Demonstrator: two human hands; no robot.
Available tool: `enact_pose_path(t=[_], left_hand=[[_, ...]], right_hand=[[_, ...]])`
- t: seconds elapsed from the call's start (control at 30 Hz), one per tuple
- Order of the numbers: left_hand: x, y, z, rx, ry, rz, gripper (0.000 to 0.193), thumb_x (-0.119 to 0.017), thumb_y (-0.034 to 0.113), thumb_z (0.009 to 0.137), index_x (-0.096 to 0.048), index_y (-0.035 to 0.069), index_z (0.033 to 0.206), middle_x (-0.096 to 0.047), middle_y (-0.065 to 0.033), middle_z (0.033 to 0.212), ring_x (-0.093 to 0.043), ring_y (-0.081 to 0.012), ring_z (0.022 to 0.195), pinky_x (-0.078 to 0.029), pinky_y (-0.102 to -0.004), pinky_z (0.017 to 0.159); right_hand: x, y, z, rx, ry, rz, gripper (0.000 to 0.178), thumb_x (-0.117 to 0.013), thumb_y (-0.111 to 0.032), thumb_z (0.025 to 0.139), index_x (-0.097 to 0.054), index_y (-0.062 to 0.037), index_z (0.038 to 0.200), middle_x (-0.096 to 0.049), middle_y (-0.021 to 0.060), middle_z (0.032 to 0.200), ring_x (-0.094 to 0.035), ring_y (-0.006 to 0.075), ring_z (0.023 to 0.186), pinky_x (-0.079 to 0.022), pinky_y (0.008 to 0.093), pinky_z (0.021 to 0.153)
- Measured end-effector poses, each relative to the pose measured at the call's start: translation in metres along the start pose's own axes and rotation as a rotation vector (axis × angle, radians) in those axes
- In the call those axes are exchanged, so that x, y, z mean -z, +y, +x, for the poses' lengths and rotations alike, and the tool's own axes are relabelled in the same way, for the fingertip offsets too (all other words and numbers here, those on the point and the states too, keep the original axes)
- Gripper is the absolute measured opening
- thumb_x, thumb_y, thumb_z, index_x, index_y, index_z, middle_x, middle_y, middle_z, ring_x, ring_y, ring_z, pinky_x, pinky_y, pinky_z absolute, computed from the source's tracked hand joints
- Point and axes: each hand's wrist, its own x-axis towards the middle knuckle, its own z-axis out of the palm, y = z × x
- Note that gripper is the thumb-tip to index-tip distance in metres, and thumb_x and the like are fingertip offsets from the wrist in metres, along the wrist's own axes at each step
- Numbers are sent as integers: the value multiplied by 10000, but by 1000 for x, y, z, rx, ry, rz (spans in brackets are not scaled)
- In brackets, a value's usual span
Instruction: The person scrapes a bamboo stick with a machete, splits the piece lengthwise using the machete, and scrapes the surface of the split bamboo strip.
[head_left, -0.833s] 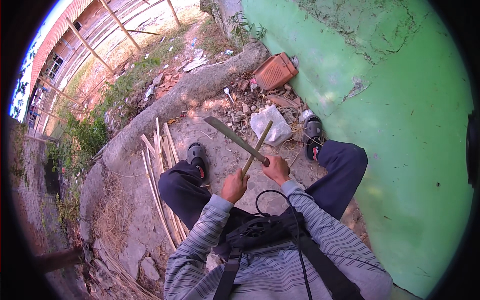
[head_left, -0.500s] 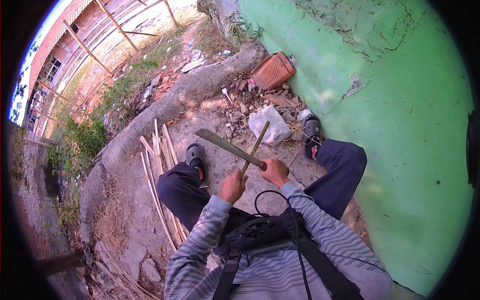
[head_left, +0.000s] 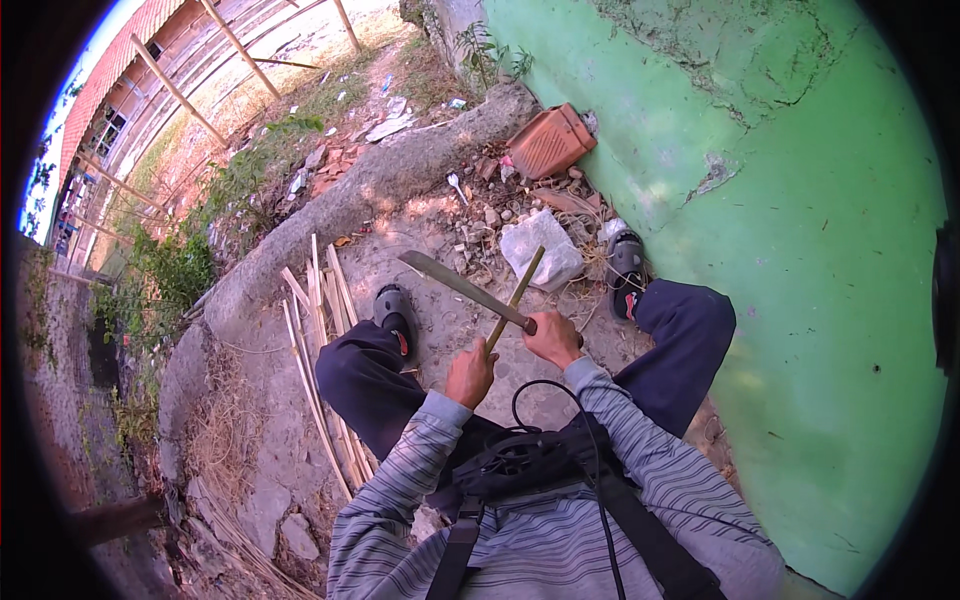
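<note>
One slim green stick [head_left: 530, 268] slants away from my left hand [head_left: 470, 374], its near end hidden inside the curled fingers, the rest standing free ahead of them. Those fingers are closed firmly round it. Just beyond my knuckles the machete [head_left: 455, 281] crosses the stick; whether the blade presses on it I cannot tell. My right hand [head_left: 553, 338] has its fingers wrapped round the machete's handle, with the blade reaching away toward my left. Both hands are near each other but apart, over the ground [head_left: 430, 312] between my shoes. Long pale strips [head_left: 317, 285] lie just left of my left shoe [head_left: 393, 308]. Beyond the stick, a white block [head_left: 558, 255] sits near my right shoe [head_left: 627, 262]. Farther off, an orange ridged piece [head_left: 551, 143] lies against the green wall [head_left: 800, 250].
</note>
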Motion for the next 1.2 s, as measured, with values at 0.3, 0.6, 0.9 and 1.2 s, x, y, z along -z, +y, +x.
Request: enact_pose_path(t=[0.3, 0.6, 0.9, 1.2], left_hand=[[5, 0, -1, 15, -13, 17, 313, -626, 320, 987, -539, 32, 1075, -660, -307, 753, -660, -529, 747, -504, -628, 664], [25, 10, 5, 97, -182, -227, 494, -605, 423, 988, -632, -66, 919, -660, -304, 782, -674, -498, 808, -502, -564, 731], [19, -2, 13, 171, -254, -224, 518, -595, 416, 969, -664, -93, 907, -664, -329, 818, -685, -489, 843, -508, -542, 763], [14, -13, 12, 126, -222, -209, 489, -589, 369, 965, -653, -107, 870, -642, -356, 813, -667, -515, 859, -506, -553, 773]], right_hand=[[-8, 4, -4, -25, 8, 150, 204, -670, -264, 819, -730, -71, 846, -706, 210, 788, -694, 456, 787, -557, 527, 705], [-9, 19, 2, -88, 102, 248, 241, -726, -264, 808, -687, -26, 808, -676, 213, 755, -671, 425, 742, -514, 493, 684], [-9, 6, -4, 20, 53, 193, 230, -710, -268, 822, -697, -39, 806, -678, 196, 756, -678, 413, 753, -520, 487, 675], [-18, 7, 4, 27, 92, 152, 186, -705, -251, 817, -705, -66, 804, -671, 196, 737, -676, 426, 740, -534, 494, 661]])
